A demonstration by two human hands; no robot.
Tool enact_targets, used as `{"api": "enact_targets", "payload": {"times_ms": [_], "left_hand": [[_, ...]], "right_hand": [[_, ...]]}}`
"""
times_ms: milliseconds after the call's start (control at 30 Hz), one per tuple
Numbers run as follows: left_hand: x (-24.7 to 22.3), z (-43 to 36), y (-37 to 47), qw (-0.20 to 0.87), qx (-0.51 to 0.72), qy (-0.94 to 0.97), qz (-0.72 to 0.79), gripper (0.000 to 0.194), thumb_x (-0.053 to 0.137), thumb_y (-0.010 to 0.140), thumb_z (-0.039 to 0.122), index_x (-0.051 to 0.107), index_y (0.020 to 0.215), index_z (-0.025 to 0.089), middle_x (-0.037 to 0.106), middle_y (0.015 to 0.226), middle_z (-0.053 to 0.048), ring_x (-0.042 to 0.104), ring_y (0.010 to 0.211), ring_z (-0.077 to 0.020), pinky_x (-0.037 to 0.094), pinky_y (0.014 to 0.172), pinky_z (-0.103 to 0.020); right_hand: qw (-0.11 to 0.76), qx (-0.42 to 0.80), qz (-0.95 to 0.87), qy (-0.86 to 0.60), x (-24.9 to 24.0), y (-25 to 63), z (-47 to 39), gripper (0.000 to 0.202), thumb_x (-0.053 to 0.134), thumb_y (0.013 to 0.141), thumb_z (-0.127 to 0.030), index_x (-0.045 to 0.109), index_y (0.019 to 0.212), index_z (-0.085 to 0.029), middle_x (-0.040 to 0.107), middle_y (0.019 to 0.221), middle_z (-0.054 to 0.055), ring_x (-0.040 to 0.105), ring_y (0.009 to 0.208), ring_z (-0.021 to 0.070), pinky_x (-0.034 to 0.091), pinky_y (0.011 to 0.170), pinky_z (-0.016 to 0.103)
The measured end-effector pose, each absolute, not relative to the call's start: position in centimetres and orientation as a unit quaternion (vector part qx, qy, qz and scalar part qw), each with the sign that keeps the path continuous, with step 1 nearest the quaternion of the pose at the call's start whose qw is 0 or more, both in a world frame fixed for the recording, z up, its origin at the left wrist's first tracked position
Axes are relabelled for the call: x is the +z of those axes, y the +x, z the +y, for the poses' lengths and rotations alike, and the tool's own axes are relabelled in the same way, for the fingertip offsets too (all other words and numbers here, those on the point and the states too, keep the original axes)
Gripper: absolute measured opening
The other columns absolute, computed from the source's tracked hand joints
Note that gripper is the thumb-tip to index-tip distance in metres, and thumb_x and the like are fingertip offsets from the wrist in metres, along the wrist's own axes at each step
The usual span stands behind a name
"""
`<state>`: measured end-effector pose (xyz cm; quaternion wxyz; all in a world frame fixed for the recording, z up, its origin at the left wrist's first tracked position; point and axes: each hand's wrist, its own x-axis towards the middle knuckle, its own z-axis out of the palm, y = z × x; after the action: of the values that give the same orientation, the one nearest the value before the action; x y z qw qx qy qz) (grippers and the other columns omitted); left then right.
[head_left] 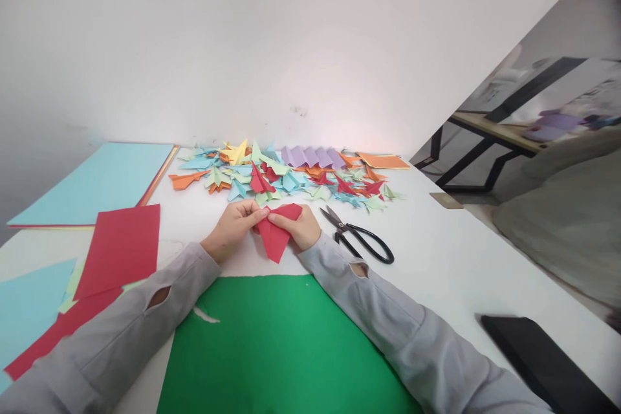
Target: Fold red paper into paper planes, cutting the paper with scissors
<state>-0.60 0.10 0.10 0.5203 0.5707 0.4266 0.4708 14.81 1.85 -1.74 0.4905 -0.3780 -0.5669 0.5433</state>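
Note:
Between my two hands is a folded piece of red paper (275,240), its point hanging downward. My left hand (237,223) pinches its left edge with thumb and fingertips. On the other side my right hand (299,225) grips it, the thumb pressed on the front. Both hands are above the white table (427,272), just beyond the green mat (281,343). Just behind them lies a heap of folded paper planes (262,178) in several colours. A pair of scissors (356,233) with black handles rests to the right of my right hand.
Large blue sheets (101,178) are stacked at the back left, with red paper (121,246) nearer. A purple pleated paper (313,157) and orange sheets (383,160) lie by the wall. A black flat object (543,359) is at the front right. A person's clothing (563,213) shows beyond the table.

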Motion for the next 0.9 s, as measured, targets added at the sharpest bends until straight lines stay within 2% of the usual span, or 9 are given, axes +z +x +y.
{"api": "enact_targets", "payload": {"times_ms": [200,333,500,567,700,900], "left_hand": [[0.44,-0.03,-0.52,0.545,0.456,0.559,0.428,0.037,0.069,0.067,0.046,0.052,0.055,0.015,0.051,0.048,0.003,0.044,0.046,-0.0079,0.035,0.049,-0.022],[0.44,0.00,-0.67,0.569,0.447,0.557,0.407,0.031,0.068,0.069,0.041,0.056,0.057,0.015,0.054,0.049,0.002,0.046,0.048,-0.0083,0.036,0.052,-0.022],[0.15,0.13,-0.70,0.568,0.466,0.543,0.406,0.026,0.068,0.069,0.038,0.060,0.062,0.015,0.056,0.050,0.001,0.047,0.049,-0.0093,0.037,0.053,-0.023],[0.13,0.14,-0.66,0.557,0.470,0.547,0.412,0.026,0.068,0.069,0.040,0.061,0.065,0.015,0.056,0.052,0.001,0.048,0.050,-0.0097,0.038,0.054,-0.023],[0.22,0.14,-0.67,0.548,0.448,0.572,0.415,0.028,0.069,0.068,0.040,0.060,0.064,0.014,0.056,0.054,0.002,0.049,0.052,-0.0090,0.039,0.055,-0.023],[0.35,-0.02,-0.65,0.562,0.440,0.567,0.412,0.028,0.071,0.066,0.040,0.060,0.068,0.014,0.057,0.060,0.002,0.051,0.055,-0.0095,0.041,0.056,-0.023]], "right_hand": [[0.488,0.588,-0.531,-0.366,-1.65,14.90,1.90,0.026,0.078,0.053,-0.033,0.059,0.050,-0.015,0.053,0.045,-0.003,0.043,0.045,0.0089,0.030,0.046,0.025],[0.513,0.605,-0.487,-0.365,-1.78,14.74,1.93,0.025,0.079,0.053,-0.033,0.063,0.052,-0.015,0.058,0.048,-0.002,0.048,0.046,0.0102,0.035,0.048,0.025],[0.540,0.639,-0.432,-0.338,-1.81,14.54,2.02,0.033,0.075,0.060,-0.046,0.066,0.056,-0.014,0.063,0.052,0.002,0.054,0.047,0.0125,0.042,0.051,0.027],[0.539,0.631,-0.444,-0.339,-1.84,14.52,2.00,0.035,0.074,0.062,-0.048,0.066,0.057,-0.014,0.063,0.052,0.002,0.054,0.047,0.0124,0.042,0.050,0.027],[0.519,0.582,-0.504,-0.372,-2.01,14.53,1.82,0.030,0.079,0.058,-0.041,0.065,0.055,-0.014,0.063,0.052,0.001,0.052,0.047,0.0114,0.040,0.047,0.025],[0.499,0.587,-0.516,-0.375,-2.45,14.68,1.98,0.032,0.078,0.056,-0.043,0.065,0.055,-0.014,0.062,0.050,0.001,0.051,0.047,0.0119,0.041,0.047,0.025]]}}
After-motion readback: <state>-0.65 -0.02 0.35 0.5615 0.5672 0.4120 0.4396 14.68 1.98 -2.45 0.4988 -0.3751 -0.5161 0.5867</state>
